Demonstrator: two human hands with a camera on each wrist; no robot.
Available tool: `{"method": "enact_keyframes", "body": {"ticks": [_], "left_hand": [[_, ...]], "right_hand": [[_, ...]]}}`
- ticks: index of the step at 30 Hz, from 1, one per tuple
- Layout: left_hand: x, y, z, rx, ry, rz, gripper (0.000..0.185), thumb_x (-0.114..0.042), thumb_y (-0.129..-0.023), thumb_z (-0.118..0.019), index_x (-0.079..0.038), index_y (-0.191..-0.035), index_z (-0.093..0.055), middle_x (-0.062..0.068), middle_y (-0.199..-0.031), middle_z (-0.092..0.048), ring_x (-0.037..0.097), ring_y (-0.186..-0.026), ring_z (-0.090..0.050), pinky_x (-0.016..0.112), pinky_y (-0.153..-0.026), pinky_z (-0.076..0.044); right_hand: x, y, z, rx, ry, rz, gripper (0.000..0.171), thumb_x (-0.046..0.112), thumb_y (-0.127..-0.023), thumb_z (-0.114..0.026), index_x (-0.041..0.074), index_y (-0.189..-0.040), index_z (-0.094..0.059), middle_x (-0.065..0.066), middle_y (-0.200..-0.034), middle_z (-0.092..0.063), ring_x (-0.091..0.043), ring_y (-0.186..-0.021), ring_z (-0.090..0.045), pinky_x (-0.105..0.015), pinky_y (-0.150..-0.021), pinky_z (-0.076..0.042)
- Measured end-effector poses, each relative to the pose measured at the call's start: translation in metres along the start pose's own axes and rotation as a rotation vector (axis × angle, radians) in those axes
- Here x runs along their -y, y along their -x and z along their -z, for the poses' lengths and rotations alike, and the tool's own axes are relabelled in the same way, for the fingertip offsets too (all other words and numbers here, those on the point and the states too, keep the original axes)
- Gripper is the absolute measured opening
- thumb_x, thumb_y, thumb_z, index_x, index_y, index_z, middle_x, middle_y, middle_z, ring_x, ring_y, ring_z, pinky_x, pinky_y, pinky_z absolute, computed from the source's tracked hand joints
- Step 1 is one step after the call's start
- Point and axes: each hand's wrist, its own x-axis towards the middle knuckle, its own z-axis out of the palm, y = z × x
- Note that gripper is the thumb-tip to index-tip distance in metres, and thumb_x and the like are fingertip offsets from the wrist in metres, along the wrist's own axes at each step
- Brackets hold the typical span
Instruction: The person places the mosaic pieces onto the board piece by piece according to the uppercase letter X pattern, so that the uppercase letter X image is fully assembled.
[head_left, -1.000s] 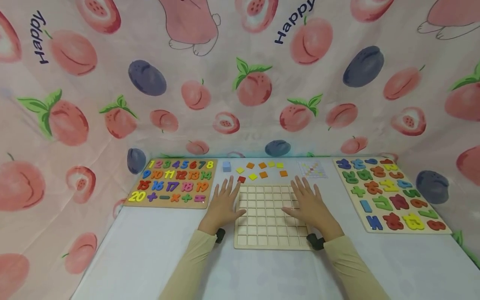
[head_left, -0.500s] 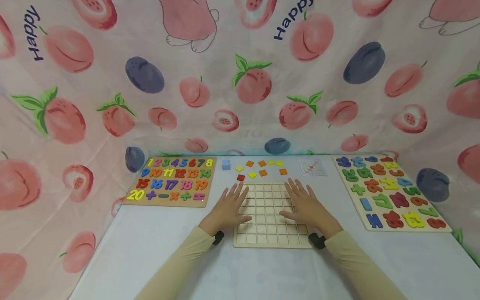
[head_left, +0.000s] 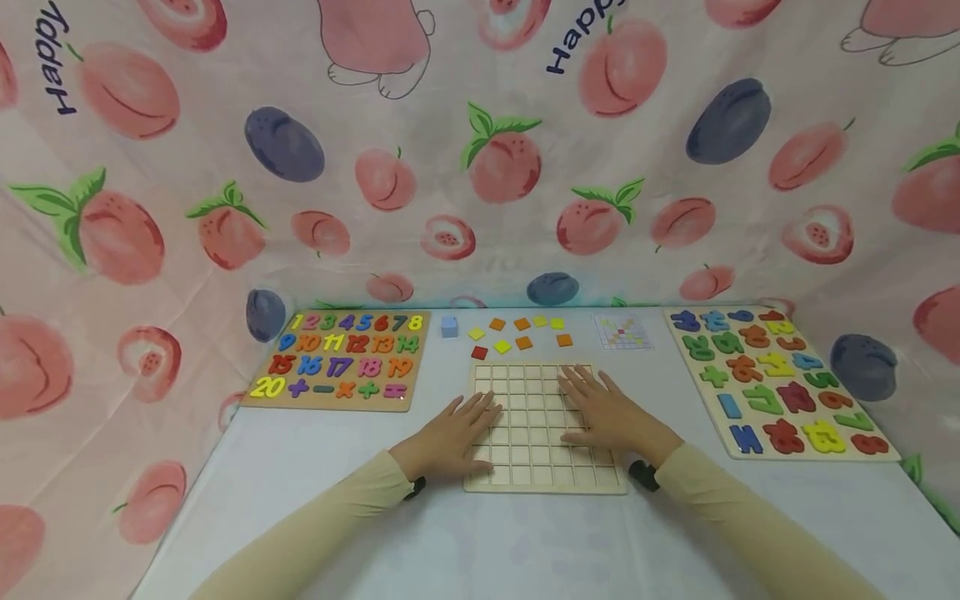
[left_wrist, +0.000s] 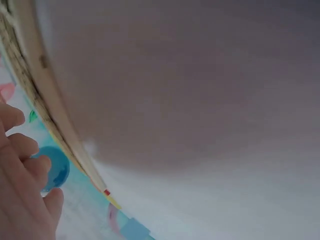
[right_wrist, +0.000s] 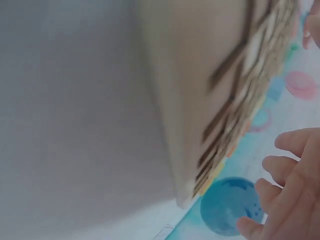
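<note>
A pale wooden grid board (head_left: 529,428) with raised lines lies flat at the middle of the white table. Over its left side my left hand (head_left: 448,435) is spread, fingers straight and pointing inward, the thumb near the front left corner. My right hand (head_left: 613,415) spreads over the right side, its fingertips reaching the upper right cells. Neither hand grips anything. The left wrist view shows the fingers (left_wrist: 37,167) above the board's edge (left_wrist: 60,105). In the right wrist view, the fingers (right_wrist: 280,170) extend over the grid, whose near edge (right_wrist: 172,115) is blurred.
Behind the board lie a red tile (head_left: 479,353), several orange tiles (head_left: 523,342) and yellow tiles (head_left: 502,347). A light blue block (head_left: 449,327) and a printed pattern card (head_left: 623,332) flank them. Number puzzle boards stand left (head_left: 337,402) and right (head_left: 723,425); a fruit-print cloth (head_left: 480,267) hangs behind.
My left hand has slid toward the board's front left, turning its fingers inward. My right hand has shifted slightly inward and nearer. Both forearms have swung outward, while the board stays put.
</note>
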Motion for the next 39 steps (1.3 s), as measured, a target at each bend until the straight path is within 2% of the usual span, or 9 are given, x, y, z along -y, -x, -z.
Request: {"method": "enact_keyframes", "body": {"ticks": [4,9,14,23,33,39], "left_hand": [[0.003,0.007,-0.002,0.026,-0.018,-0.036,0.087,-0.063,-0.088,-0.044,-0.011,-0.152,-0.014,0.011,-0.159,-0.009,0.027,-0.148,-0.01,0.045,-0.12,-0.014],[0.006,0.012,-0.005,0.041,-0.058,-0.047,0.086,-0.062,-0.089,-0.044,-0.01,-0.152,-0.016,0.011,-0.159,-0.013,0.026,-0.147,-0.014,0.043,-0.119,-0.016],[0.008,0.014,-0.006,0.039,-0.092,-0.067,0.085,-0.062,-0.091,-0.041,-0.01,-0.152,-0.014,0.011,-0.159,-0.014,0.025,-0.147,-0.015,0.042,-0.119,-0.017],[0.01,0.017,-0.002,0.051,-0.11,-0.07,0.087,-0.066,-0.09,-0.038,-0.011,-0.152,-0.012,0.01,-0.159,-0.011,0.024,-0.147,-0.013,0.04,-0.12,-0.016],[0.012,0.02,-0.002,0.044,-0.101,-0.084,0.086,-0.066,-0.09,-0.037,-0.011,-0.152,-0.012,0.011,-0.159,-0.011,0.024,-0.147,-0.013,0.04,-0.12,-0.017],[0.012,0.021,-0.003,0.027,-0.115,-0.093,0.086,-0.065,-0.09,-0.036,-0.01,-0.152,-0.012,0.011,-0.159,-0.013,0.024,-0.147,-0.014,0.039,-0.12,-0.018]], "right_hand": [[-0.003,-0.001,0.001,0.042,0.015,0.045,0.09,0.053,-0.084,-0.061,0.0,-0.147,-0.025,-0.02,-0.156,-0.019,-0.039,-0.144,-0.016,-0.061,-0.113,-0.014],[-0.01,-0.003,0.0,0.088,0.031,0.081,0.087,0.054,-0.086,-0.057,0.001,-0.148,-0.025,-0.02,-0.155,-0.02,-0.039,-0.144,-0.017,-0.062,-0.113,-0.015],[-0.017,-0.01,-0.001,0.14,0.05,0.076,0.086,0.057,-0.088,-0.053,0.005,-0.149,-0.023,-0.016,-0.157,-0.018,-0.036,-0.145,-0.016,-0.059,-0.115,-0.013],[-0.022,-0.025,0.002,0.201,-0.004,0.073,0.087,0.059,-0.086,-0.054,0.007,-0.15,-0.023,-0.013,-0.158,-0.017,-0.034,-0.146,-0.014,-0.056,-0.117,-0.011],[-0.028,-0.035,-0.002,0.207,-0.02,0.095,0.089,0.061,-0.086,-0.053,0.008,-0.15,-0.022,-0.013,-0.158,-0.017,-0.034,-0.145,-0.016,-0.055,-0.117,-0.011],[-0.03,-0.051,0.0,0.145,-0.043,0.147,0.083,0.054,-0.088,-0.056,0.006,-0.148,-0.027,-0.014,-0.155,-0.026,-0.033,-0.144,-0.023,-0.053,-0.115,-0.02]]}}
